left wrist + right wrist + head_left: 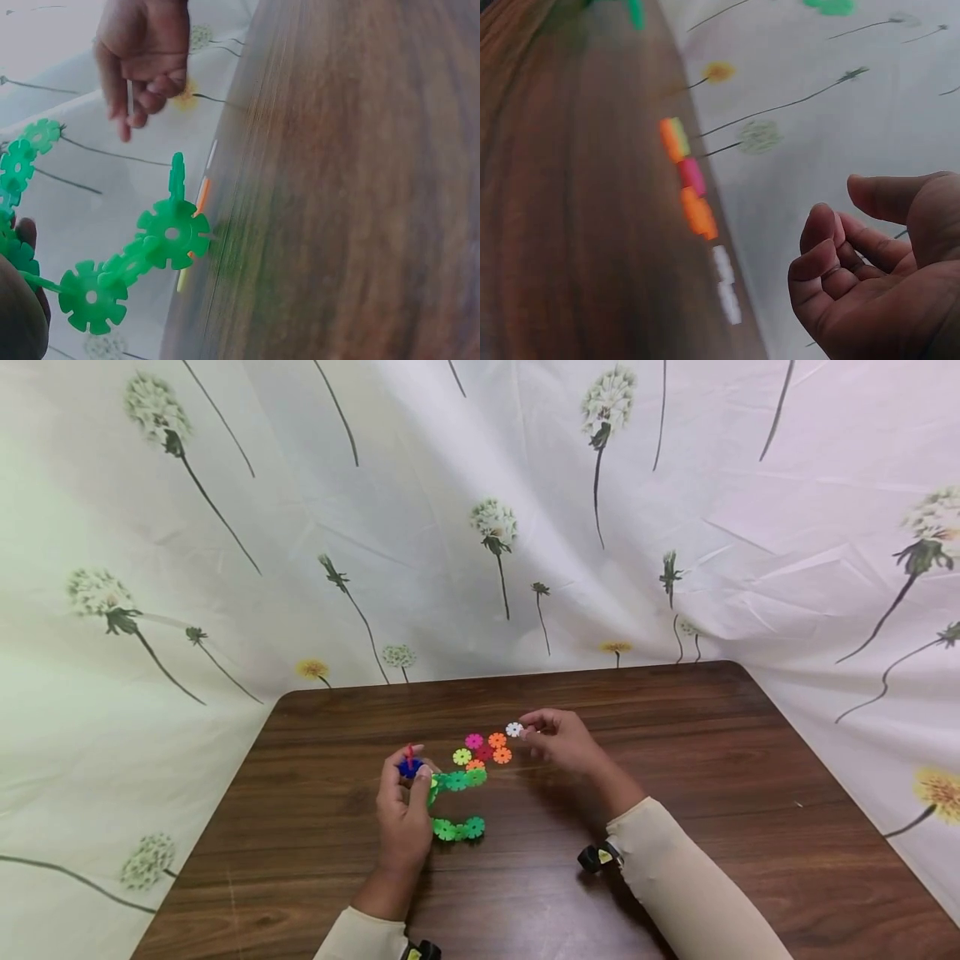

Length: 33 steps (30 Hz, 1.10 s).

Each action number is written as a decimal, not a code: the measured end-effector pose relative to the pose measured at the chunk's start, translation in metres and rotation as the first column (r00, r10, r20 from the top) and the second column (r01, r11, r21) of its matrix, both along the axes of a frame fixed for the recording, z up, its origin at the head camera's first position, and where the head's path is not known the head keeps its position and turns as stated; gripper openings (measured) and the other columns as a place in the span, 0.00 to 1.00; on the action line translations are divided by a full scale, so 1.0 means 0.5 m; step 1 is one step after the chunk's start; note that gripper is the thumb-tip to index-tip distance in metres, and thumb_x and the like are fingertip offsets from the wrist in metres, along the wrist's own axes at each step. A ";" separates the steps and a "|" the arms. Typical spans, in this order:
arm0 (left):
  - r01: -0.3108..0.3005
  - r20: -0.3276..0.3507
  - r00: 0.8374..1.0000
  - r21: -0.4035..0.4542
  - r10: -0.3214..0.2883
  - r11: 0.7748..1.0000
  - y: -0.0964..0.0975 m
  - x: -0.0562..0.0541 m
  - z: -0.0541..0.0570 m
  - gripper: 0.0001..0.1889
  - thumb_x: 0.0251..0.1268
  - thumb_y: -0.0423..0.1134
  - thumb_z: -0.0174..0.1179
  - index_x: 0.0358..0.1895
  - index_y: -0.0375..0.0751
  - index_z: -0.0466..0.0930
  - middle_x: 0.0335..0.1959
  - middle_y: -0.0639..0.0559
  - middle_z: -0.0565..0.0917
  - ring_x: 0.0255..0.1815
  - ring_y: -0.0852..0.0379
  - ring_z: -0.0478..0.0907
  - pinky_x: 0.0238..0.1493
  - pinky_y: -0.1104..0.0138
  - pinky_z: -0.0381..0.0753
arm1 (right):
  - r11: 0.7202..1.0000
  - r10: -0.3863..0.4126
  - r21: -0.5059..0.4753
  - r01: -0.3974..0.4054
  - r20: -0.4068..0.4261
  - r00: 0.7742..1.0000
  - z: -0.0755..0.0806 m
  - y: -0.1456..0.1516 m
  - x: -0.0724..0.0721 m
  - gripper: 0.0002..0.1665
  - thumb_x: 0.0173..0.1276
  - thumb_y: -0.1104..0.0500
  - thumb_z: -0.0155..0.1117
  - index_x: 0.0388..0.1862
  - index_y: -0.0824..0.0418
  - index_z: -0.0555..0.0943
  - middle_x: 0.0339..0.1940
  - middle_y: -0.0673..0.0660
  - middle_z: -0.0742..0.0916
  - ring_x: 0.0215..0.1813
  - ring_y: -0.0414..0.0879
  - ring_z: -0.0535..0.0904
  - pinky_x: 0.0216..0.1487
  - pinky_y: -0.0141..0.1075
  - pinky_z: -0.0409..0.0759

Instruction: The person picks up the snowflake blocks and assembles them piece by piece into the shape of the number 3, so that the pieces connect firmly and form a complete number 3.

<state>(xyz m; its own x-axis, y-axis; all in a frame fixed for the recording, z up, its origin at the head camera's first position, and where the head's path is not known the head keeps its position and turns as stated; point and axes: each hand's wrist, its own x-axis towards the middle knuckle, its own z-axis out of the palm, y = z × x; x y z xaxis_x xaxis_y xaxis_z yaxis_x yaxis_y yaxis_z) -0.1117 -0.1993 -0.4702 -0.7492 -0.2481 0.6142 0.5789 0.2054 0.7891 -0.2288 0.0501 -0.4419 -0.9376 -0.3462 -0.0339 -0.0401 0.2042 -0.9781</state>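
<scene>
My left hand (405, 818) grips a model of interlocking plastic flower discs. Its green discs (457, 781) form two curved chains reaching right, and a blue disc (410, 768) with a red disc (410, 753) standing on it shows by the fingers. In the left wrist view, more green discs (91, 297) hang in front of the hand. My right hand (562, 739) hovers by a white disc (513, 729), thumb and bent fingers apart. The right wrist view shows nothing between the fingers of the right hand (870, 277), and white discs (724, 264) on the table beyond.
Loose discs lie on the brown wooden table (315, 827): orange (502, 756), dark red (484, 752), pink (474, 741) and yellow-green (462, 757). A dandelion-print cloth (450, 568) hangs behind the table's far edge. Each wrist wears a black camera strap (597, 858).
</scene>
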 end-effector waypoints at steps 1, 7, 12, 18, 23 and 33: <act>0.008 0.000 1.000 -0.006 -0.008 1.000 0.000 0.000 0.000 0.14 0.87 0.26 0.44 0.66 0.22 0.72 0.41 0.34 0.80 0.43 0.62 0.78 0.40 0.74 0.76 | 1.000 -0.007 0.004 0.007 0.006 1.000 -0.008 -0.002 -0.002 0.19 0.81 0.63 0.68 0.64 0.72 0.83 0.41 0.54 0.86 0.35 0.44 0.81 0.34 0.32 0.80; 0.060 -0.008 0.998 -0.002 -0.060 0.998 -0.002 0.000 0.004 0.17 0.91 0.29 0.37 0.67 0.17 0.66 0.44 0.35 0.78 0.48 0.55 0.78 0.49 0.75 0.78 | 0.999 -0.053 0.005 0.053 -0.013 0.998 -0.048 -0.026 -0.016 0.16 0.79 0.63 0.69 0.61 0.70 0.86 0.42 0.57 0.87 0.36 0.46 0.81 0.35 0.36 0.81; 0.079 0.001 0.997 0.014 -0.079 0.997 -0.003 0.001 0.007 0.18 0.91 0.29 0.37 0.68 0.15 0.63 0.45 0.34 0.77 0.49 0.55 0.77 0.51 0.76 0.78 | 0.997 -0.036 0.061 0.044 -0.129 0.991 -0.085 -0.062 -0.032 0.15 0.78 0.65 0.70 0.59 0.70 0.87 0.46 0.60 0.89 0.45 0.45 0.82 0.44 0.33 0.83; 0.091 0.036 0.995 0.028 -0.092 0.995 -0.003 0.005 0.009 0.20 0.93 0.32 0.34 0.70 0.18 0.64 0.46 0.31 0.75 0.49 0.54 0.77 0.52 0.78 0.79 | 0.987 -0.001 0.152 0.050 -0.303 0.953 -0.113 -0.090 -0.043 0.14 0.77 0.65 0.72 0.58 0.65 0.89 0.55 0.61 0.90 0.58 0.53 0.83 0.61 0.45 0.84; 0.096 0.028 0.995 0.037 -0.097 0.995 -0.003 0.004 0.010 0.22 0.93 0.35 0.31 0.70 0.19 0.64 0.46 0.29 0.75 0.49 0.57 0.77 0.51 0.77 0.79 | 0.966 0.050 0.251 0.067 -0.434 0.900 -0.121 -0.102 -0.048 0.13 0.77 0.60 0.74 0.57 0.62 0.90 0.57 0.58 0.89 0.64 0.56 0.79 0.67 0.53 0.80; 0.107 -0.009 0.994 0.027 -0.107 0.994 -0.004 0.002 0.004 0.21 0.92 0.32 0.30 0.68 0.15 0.63 0.45 0.34 0.75 0.48 0.59 0.77 0.50 0.78 0.79 | 0.910 0.136 0.408 0.076 -0.465 0.875 -0.128 -0.107 -0.044 0.15 0.75 0.53 0.77 0.57 0.55 0.92 0.61 0.58 0.85 0.70 0.60 0.70 0.69 0.59 0.68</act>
<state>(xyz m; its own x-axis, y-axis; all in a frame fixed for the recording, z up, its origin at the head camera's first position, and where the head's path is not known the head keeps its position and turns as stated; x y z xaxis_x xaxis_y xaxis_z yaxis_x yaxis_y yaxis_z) -0.1109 -0.2014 -0.4682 -0.7679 -0.1832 0.6139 0.6022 0.1202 0.7892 -0.2507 -0.0035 -0.5058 -0.8627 -0.4286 0.2683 -0.4876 0.5645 -0.6660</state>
